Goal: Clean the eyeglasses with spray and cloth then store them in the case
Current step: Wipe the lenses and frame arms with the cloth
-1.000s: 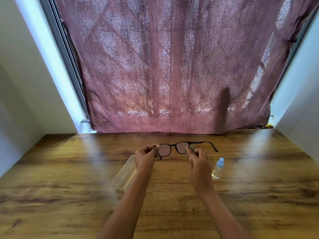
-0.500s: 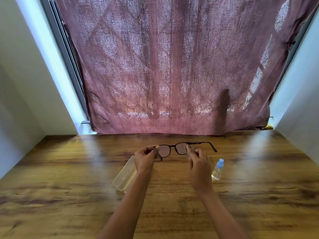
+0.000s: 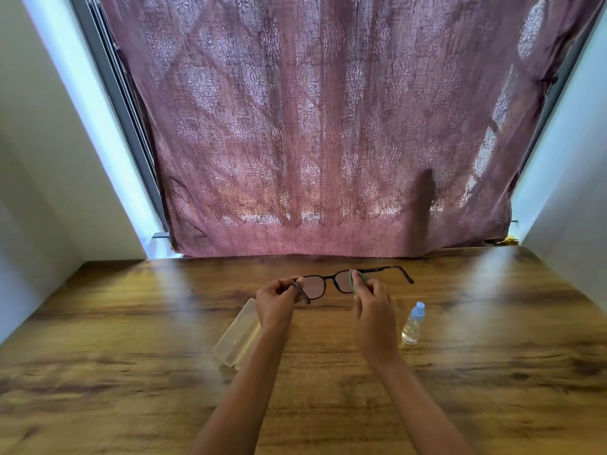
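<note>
The eyeglasses (image 3: 314,286) are held up in the air over the wooden table (image 3: 131,356), lenses facing away from the person and one arm of the frame sticking out open to the right. The left hand (image 3: 276,302) pinches the left end of the frame near the hinge. The right hand (image 3: 372,307) pinches a small grey-green cloth (image 3: 356,280) against the right lens; whether the cloth wraps both faces of the lens is hard to tell at this distance.

The glasses look light and thin, with a slim dark frame that would likely bend at the hinges or bridge if squeezed. The lenses smear and scratch easily, so bare fingers belong on the rim and hinge corners, with only the cloth on the glass. Once wet with spray they may turn slippery.

A clear plastic case (image 3: 238,336) lies on the table, shut by the look of it, partly hidden under the left wrist. The spray bottle (image 3: 413,325) with a blue cap stands upright just right of the right hand, close enough to be knocked over by a careless sweep. A patterned mauve curtain (image 3: 312,126) hangs behind the table.
</note>
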Motion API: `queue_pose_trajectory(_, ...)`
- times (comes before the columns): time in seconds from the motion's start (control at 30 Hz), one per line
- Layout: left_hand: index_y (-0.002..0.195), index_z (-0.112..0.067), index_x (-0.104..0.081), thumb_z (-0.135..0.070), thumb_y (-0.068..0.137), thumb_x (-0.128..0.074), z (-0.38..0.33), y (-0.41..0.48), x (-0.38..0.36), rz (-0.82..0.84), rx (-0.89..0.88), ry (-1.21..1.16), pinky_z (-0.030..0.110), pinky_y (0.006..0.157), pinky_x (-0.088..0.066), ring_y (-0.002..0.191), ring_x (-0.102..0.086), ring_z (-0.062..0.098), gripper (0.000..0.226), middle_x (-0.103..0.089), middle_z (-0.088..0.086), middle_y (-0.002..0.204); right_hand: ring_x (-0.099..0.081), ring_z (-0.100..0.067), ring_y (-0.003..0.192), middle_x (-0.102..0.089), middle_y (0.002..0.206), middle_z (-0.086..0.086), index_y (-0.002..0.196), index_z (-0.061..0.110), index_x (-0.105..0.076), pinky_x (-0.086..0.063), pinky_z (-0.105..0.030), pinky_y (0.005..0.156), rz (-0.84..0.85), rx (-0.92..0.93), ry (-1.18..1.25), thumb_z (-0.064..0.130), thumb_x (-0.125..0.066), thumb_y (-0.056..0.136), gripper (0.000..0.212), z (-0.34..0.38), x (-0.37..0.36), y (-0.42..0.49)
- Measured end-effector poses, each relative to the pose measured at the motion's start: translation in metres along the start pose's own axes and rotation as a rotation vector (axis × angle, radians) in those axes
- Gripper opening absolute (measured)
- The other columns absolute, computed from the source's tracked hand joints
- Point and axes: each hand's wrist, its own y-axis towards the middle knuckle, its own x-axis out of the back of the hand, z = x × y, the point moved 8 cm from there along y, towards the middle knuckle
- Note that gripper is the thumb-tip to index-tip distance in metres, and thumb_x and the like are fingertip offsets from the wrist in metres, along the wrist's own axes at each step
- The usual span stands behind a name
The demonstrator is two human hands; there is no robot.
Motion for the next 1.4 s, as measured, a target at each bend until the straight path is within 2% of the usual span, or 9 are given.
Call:
queue_pose_trajectory(0.1,0.069,-0.012,-0.067,-0.004,0.078,-0.069,-0.005,0.0,-0.002,-0.002,-0.012,-0.007,0.009,0.045,-0.042,0.042,-0.051,-0.003,0.013,-0.058,0.001,0.058,-0.05,-0.013,0.082,-0.047,0.094,0.0,0.13,0.01,-0.051,-0.05,-0.024,0.069,0.054,0.031,0.067,0.0,-0.051,0.088,0.043,0.013,-0.01,0.0)
queue_pose_trajectory(0.3,0.067,-0.016,-0.067,-0.005,0.078,-0.07,-0.002,0.001,0.006,-0.032,0.002,-0.002,0.009,0.045,-0.042,0.053,-0.051,0.007,0.015,-0.06,0.001,0.061,-0.051,-0.015,0.082,-0.045,0.092,0.001,0.127,0.014,-0.054,-0.041,-0.018,0.063,0.1,0.065,0.028,-0.003,-0.055,0.084,0.046,0.005,-0.013,-0.012)
queue_pose_trajectory(0.53,0.083,-0.001,-0.069,-0.006,0.077,-0.07,-0.005,0.002,0.004,-0.027,0.003,0.009,0.009,0.045,-0.041,0.049,-0.052,0.002,0.008,-0.058,0.001,0.061,-0.052,-0.02,0.087,-0.052,0.099,-0.009,0.133,0.007,-0.047,-0.051,-0.031,0.07,0.033,0.0,0.03,-0.001,-0.053,0.087,0.047,0.007,-0.01,0.005)
queue_pose_trajectory(0.8,0.076,-0.009,-0.071,-0.008,0.075,-0.073,-0.009,0.005,0.011,-0.084,-0.015,0.069,0.017,0.052,-0.046,0.046,-0.054,-0.001,0.002,-0.062,-0.006,0.054,-0.047,-0.01,0.078,-0.045,0.09,0.002,0.124,0.013,-0.057,-0.044,-0.019,0.067,0.095,0.095,0.045,-0.005,-0.055,0.083,0.045,0.009,-0.015,-0.008)
queue_pose_trajectory(0.9,0.07,-0.015,-0.068,-0.005,0.074,-0.073,-0.012,0.005,0.008,-0.07,-0.031,0.069,0.027,0.063,-0.051,0.055,-0.058,0.01,0.012,-0.065,0.001,0.061,-0.053,-0.013,0.08,-0.049,0.092,0.0,0.119,0.009,-0.061,-0.049,-0.022,0.069,0.06,0.046,0.063,-0.006,-0.054,0.083,0.039,0.003,-0.01,-0.002)
queue_pose_trajectory(0.97,0.069,-0.016,-0.067,-0.005,0.073,-0.073,-0.02,0.004,0.005,-0.07,-0.082,0.115,0.025,0.061,-0.052,0.05,-0.059,0.006,0.014,-0.065,0.005,0.065,-0.052,-0.01,0.08,-0.048,0.092,0.002,0.119,0.009,-0.061,-0.04,-0.012,0.068,0.033,-0.008,0.101,-0.005,-0.053,0.084,0.038,0.0,-0.007,0.001)
queue_pose_trajectory(1.13,0.063,-0.026,-0.064,-0.004,0.07,-0.073,-0.045,0.003,0.003,-0.081,-0.218,0.244,0.027,0.061,-0.054,0.053,-0.062,0.009,0.025,-0.065,-0.006,0.058,-0.045,-0.005,0.077,-0.05,0.094,-0.001,0.118,0.012,-0.063,-0.034,-0.003,0.066,0.007,-0.184,0.202,-0.006,-0.052,0.085,0.039,-0.015,-0.001,0.0)
queue_pose_trajectory(1.27,0.066,-0.024,-0.065,-0.006,0.07,-0.074,-0.057,-0.001,0.001,-0.086,-0.296,0.356,0.018,0.057,-0.047,0.054,-0.063,0.005,0.021,-0.065,-0.011,0.053,-0.045,0.003,0.073,-0.052,0.097,-0.006,0.115,0.007,-0.063,-0.031,0.006,0.067,0.001,-0.261,0.244,-0.009,-0.051,0.084,0.038,-0.023,0.003,-0.003)
queue_pose_trajectory(1.4,0.066,-0.024,-0.065,-0.011,0.068,-0.078,-0.064,-0.005,-0.003,-0.065,-0.405,0.445,0.004,0.052,-0.04,0.05,-0.058,-0.007,0.019,-0.062,-0.012,0.057,-0.046,0.0,0.075,-0.054,0.099,-0.009,0.114,0.01,-0.065,-0.034,-0.005,0.069,-0.007,-0.348,0.302,-0.007,-0.051,0.084,0.037,-0.034,0.001,-0.006)
